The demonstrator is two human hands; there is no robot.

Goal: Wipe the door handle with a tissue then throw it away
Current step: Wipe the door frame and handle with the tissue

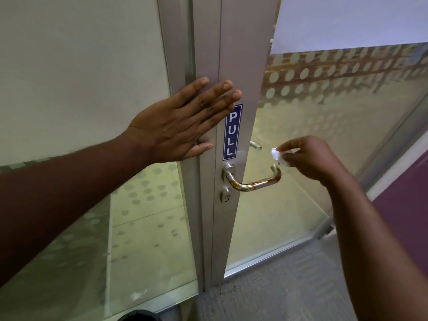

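Our right hand [308, 158] pinches the soft, crumpled white tissue [278, 156] at one o'clock above the curved steel door handle [252, 181]; left hand [178, 121] spread flat.

Looks like an office or some institutional building, right at a meeting-room style entrance. There's an aluminium-framed glass door [240, 54], the glazing [324, 93] covered with rows of frosted dots, the privacy film you get on workplace partitions. A blue PULL sign [232, 132] is stuck on the frame, just above a steel lever handle [252, 181] and a lock cylinder [225, 196]. Underfoot, grey commercial carpet tile [289, 286]. A plum-coloured wall panel [407, 200] runs off to the right.
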